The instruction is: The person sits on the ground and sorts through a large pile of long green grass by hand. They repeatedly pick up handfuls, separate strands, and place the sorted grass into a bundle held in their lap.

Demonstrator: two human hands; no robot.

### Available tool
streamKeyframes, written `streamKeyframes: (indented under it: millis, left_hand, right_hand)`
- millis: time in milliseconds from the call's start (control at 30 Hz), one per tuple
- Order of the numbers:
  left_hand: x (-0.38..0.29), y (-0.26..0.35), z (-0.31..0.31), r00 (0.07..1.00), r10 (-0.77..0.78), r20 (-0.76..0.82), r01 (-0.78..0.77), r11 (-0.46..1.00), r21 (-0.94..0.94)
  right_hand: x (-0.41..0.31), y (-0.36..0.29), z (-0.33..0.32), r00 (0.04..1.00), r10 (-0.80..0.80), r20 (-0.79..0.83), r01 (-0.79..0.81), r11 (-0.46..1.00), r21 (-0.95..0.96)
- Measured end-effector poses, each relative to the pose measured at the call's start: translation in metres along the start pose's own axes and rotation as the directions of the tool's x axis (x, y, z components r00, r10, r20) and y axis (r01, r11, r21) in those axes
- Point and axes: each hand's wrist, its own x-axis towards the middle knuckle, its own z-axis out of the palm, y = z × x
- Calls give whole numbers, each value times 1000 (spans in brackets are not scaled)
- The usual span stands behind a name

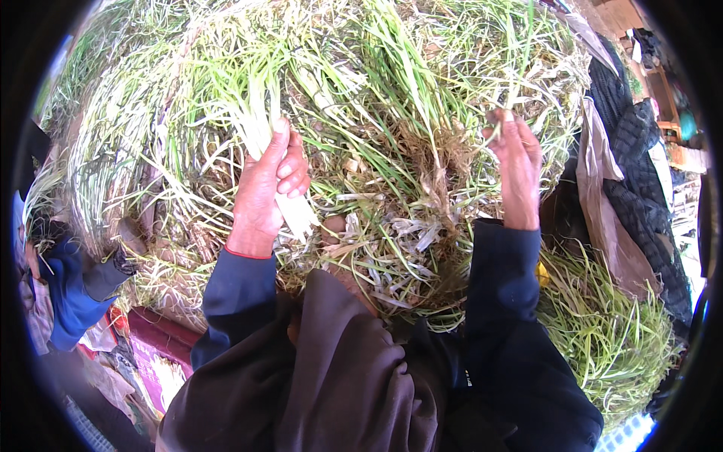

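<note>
My left hand [268, 183] is closed around a bundle of long green-leaved stalks [257, 121], which look like chives or young garlic. Their pale, even stem ends [298, 220] stick out below my fist, and the leaves fan away from me. To the right, my right hand [517, 150] pinches one thin green stalk [528, 45] between thumb and fingers. Between my hands lies a clump of uncleaned stalks [404, 62] with brown, fibrous roots [435, 150]. Pale peeled sheaths and loose leaves [415, 234] litter the ground in front of my lap.
A broad layer of similar stalks [118, 147] spreads left and ahead. A heap of green leaves [610, 344] sits by my right side. Dark netting [627, 130] and a brown cloth [596, 192] lie at the right. Another person's blue-clothed arm [85, 288] shows at the left.
</note>
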Motion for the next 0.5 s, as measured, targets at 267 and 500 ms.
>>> streamKeyframes:
  millis: [267,500]
  left_hand:
    - [-3,1,2,999,-12,-29,14,997,72]
    - [-5,-1,3,999,-26,-29,29,996,86]
  right_hand:
    - [-27,-109,-21,708,-657,-260,628,754,-195]
    - [41,-50,-111,708,-530,-467,415,847,-332]
